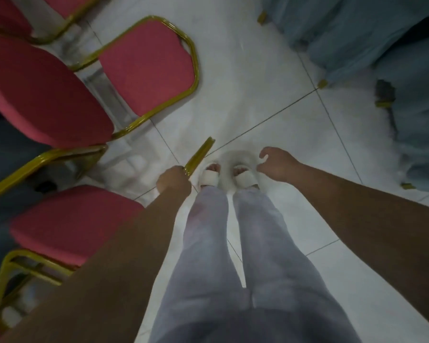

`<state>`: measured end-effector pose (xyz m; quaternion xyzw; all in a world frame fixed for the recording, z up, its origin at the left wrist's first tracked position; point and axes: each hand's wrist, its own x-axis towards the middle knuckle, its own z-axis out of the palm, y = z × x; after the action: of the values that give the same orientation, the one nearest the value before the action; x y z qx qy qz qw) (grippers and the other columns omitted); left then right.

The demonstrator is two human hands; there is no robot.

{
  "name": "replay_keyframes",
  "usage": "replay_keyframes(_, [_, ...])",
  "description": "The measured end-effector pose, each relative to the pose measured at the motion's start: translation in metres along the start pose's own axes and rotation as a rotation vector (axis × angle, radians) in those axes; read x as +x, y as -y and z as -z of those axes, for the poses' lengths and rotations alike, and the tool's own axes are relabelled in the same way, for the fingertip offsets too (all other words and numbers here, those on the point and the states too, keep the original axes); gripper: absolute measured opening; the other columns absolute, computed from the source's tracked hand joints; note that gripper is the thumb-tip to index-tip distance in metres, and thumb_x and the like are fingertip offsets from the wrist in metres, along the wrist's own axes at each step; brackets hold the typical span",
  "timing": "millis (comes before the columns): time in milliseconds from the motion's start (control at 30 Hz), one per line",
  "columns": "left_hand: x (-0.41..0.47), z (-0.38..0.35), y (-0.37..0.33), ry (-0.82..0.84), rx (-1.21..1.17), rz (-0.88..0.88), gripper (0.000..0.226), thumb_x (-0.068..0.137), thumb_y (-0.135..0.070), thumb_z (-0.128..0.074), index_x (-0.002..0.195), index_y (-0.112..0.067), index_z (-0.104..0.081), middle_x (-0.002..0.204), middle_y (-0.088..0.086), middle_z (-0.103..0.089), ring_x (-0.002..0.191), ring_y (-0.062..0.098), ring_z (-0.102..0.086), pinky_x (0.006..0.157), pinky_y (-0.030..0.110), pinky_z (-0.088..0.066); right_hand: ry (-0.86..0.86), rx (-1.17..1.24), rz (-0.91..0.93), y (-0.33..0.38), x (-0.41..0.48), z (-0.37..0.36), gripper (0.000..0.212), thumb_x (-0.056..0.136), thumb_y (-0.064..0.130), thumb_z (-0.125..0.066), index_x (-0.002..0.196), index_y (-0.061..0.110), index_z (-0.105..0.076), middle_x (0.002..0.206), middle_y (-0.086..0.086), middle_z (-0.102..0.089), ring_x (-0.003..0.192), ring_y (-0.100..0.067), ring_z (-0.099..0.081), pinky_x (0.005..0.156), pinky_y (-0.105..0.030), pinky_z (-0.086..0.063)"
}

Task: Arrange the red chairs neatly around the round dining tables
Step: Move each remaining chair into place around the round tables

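Observation:
Looking straight down, I see several red padded chairs with gold metal frames on the left. My left hand (174, 181) is closed around a gold frame tube (200, 154) of the nearest red chair (70, 221), whose seat lies under my left forearm. Another red chair (146, 68) stands beyond it, and a larger red cushion (40, 95) fills the left side. My right hand (275, 164) hangs free over the floor with its fingers loosely curled and apart, holding nothing. No table top is in view.
Pale blue cloth (382, 38), draped to the floor with gold legs showing beneath, fills the upper right. White tiled floor (245, 82) runs between it and the chairs. My legs in light trousers and white sandals (227, 178) stand at centre.

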<state>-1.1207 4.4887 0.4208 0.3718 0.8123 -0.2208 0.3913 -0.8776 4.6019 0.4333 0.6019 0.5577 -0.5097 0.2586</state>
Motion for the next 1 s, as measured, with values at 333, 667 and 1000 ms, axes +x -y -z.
replay_keyframes(333, [-0.222, 0.049, 0.111, -0.167, -0.181, 0.109, 0.047, 0.083, -0.025, -0.054, 0.121, -0.053, -0.059, 0.081, -0.014, -0.054, 0.087, 0.02, -0.064, 0.067, 0.029, -0.047, 0.112, -0.555, 0.605, 0.124, -0.114, -0.017, 0.091, 0.08, 0.037, -0.07, 0.154, 0.031, -0.018, 0.158, -0.008, -0.023, 0.138, -0.035, -0.033, 0.107, -0.048, -0.039])
replay_keyframes(667, [-0.453, 0.038, 0.243, -0.387, -0.677, 0.182, 0.035, 0.076, -0.007, -0.073, 0.089, -0.039, -0.065, 0.078, -0.013, -0.066, 0.077, 0.006, -0.062, 0.072, 0.035, -0.054, 0.224, -0.858, 1.178, 0.205, -0.261, -0.044, 0.018, 0.081, 0.047, -0.07, 0.092, 0.035, -0.063, 0.079, 0.011, -0.064, 0.078, -0.012, -0.06, 0.067, -0.031, -0.047])
replay_keyframes(1000, [-0.534, -0.106, 0.364, -0.72, -0.786, 0.546, 0.049, 0.073, -0.01, -0.083, 0.115, -0.029, -0.069, 0.113, -0.016, -0.059, 0.106, 0.012, -0.057, 0.09, 0.028, -0.047, 0.07, -1.244, 1.556, 0.246, -0.406, -0.217, 0.029, 0.084, 0.056, -0.058, 0.077, 0.029, -0.054, 0.074, 0.008, -0.058, 0.073, -0.015, -0.057, 0.058, -0.03, -0.038])
